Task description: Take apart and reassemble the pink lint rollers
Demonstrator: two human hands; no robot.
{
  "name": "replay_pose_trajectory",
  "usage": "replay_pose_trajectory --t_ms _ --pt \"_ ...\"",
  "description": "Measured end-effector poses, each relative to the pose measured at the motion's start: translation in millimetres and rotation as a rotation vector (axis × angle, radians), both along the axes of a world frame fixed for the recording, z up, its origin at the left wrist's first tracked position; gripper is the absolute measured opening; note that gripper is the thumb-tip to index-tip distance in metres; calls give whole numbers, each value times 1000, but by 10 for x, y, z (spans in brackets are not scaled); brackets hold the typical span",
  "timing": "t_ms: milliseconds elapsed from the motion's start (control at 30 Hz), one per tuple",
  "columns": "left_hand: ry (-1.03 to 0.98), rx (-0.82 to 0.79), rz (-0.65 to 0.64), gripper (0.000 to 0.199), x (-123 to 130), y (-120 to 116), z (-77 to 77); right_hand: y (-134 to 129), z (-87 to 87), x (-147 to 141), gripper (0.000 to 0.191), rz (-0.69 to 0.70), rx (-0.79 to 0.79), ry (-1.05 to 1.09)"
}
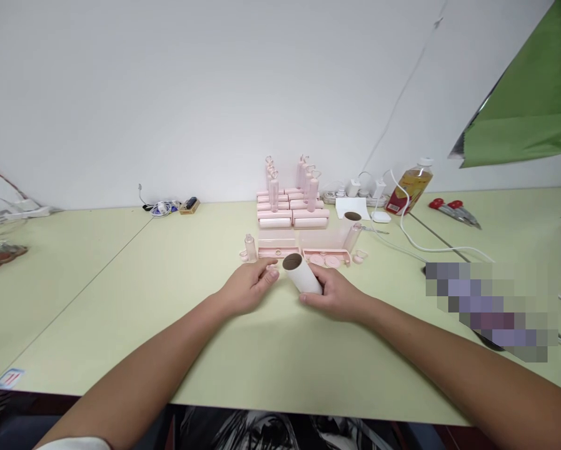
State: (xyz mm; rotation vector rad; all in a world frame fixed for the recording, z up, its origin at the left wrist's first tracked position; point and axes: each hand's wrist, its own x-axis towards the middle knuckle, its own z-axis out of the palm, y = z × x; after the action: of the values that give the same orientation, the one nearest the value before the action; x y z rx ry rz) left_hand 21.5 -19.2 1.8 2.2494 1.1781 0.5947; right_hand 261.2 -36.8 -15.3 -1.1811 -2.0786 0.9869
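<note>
My right hand [339, 294] is wrapped round a white sticky paper roll [303, 278], tilted so that its brown cardboard core faces up and left. To the left of the roll, my left hand [248, 287] has its thumb and index finger close together, with a small pale pink piece [272, 267] showing between them. Just beyond my hands lie two open pink cases with clear lids, the left case [278, 252] and the right case [343, 255], which holds round pink discs [325, 261]. Translucent pink handles [250, 249] and looped caps [360, 255] flank them. Another white roll [352, 224] stands upright behind the right case.
Stacked pink cases [292, 215] with upright handles [311, 194] stand near the wall. Farther right are chargers [378, 187], a white cable [405, 219], a juice bottle [410, 187] and red-handled snips [453, 211]. A pixelated object [486, 309] lies beside my right forearm.
</note>
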Motion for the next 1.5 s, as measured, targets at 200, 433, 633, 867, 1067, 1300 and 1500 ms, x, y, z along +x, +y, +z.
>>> replay_pose_trajectory --t_ms 200,433,633,867,1067,1300,1500 --pt "433 31 113 40 -7 24 4 14 -17 14 29 -3 -37 43" --pt "407 73 88 20 -16 10 48 16 -24 15 30 -5 -38 22" --pt "350 -6 -12 10 -103 -50 134 32 -31 22 31 -15 -48 -11" --pt "241 -93 -60 6 -165 -92 229 18 -5 21 32 -8 -67 -17" --pt "41 -109 -40 20 -125 -58 219 12 15 23 31 -1 -73 -13" --pt "37 11 -88 8 -159 15 201 26 -17 29 34 1 -80 -11" --pt "-197 -22 -97 16 -164 51 183 31 -13 29 35 3 -64 -31"
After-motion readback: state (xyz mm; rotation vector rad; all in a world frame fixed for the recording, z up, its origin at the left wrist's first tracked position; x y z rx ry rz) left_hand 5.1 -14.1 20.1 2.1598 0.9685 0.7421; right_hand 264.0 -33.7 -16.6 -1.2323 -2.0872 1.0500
